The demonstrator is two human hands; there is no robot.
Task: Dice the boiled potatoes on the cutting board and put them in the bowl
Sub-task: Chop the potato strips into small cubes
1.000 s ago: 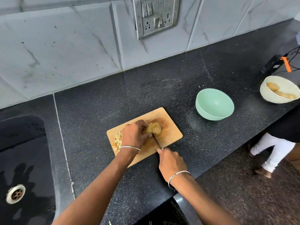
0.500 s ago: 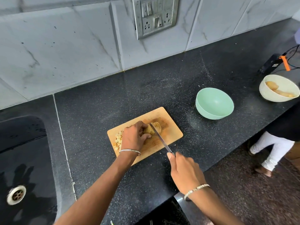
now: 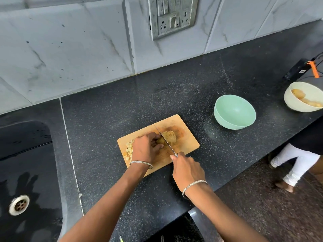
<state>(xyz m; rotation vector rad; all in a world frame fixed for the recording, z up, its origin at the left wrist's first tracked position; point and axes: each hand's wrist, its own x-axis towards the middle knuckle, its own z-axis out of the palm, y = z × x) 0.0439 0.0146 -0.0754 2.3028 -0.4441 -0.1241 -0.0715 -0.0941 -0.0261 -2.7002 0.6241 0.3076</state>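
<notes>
1. A speckled black countertop (image 3: pixel 157 95) fills the middle of the view. A grey marbled tile wall (image 3: pixel 70 49) rises behind it at 12 o'clock and carries a metal switch plate (image 3: pixel 172 16).
2. A black sink (image 3: pixel 26 163) lies at 9 o'clock from the board, with its steel drain (image 3: pixel 18 205) towards 8 o'clock.
3. A speckled floor (image 3: pixel 262 206) shows at 4 o'clock, where another person's white-clad leg (image 3: pixel 297 165) stands.
4. The wooden cutting board (image 3: pixel 188 142) lies near the counter's front edge, roughly at the centre.
5. A green bowl (image 3: pixel 227 123) sits at 2 o'clock from the board, apart from it, and nothing shows inside it.
6. A white bowl (image 3: pixel 293 103) further out at 2 o'clock holds whole potatoes (image 3: pixel 298 93). A black device (image 3: pixel 295 70) lies behind it.
7. The left hand (image 3: pixel 145 149) is curled over the left end of the potato (image 3: pixel 170 137), with its fingers close together and bent and its thumb on the near side.
8. The right hand (image 3: pixel 187 170), at 5 o'clock on the board, grips the knife (image 3: pixel 166 140) handle, fingers wrapped round it. One fingertip reaches towards the blade.
9. The potato lies mid-board, and its exposed end is scored with cuts.
10. The knife blade crosses the potato, just right of the left fingertips.
11. Diced potato pieces (image 3: pixel 128 147) are heaped at the board's 9 o'clock end, behind the left wrist.
</notes>
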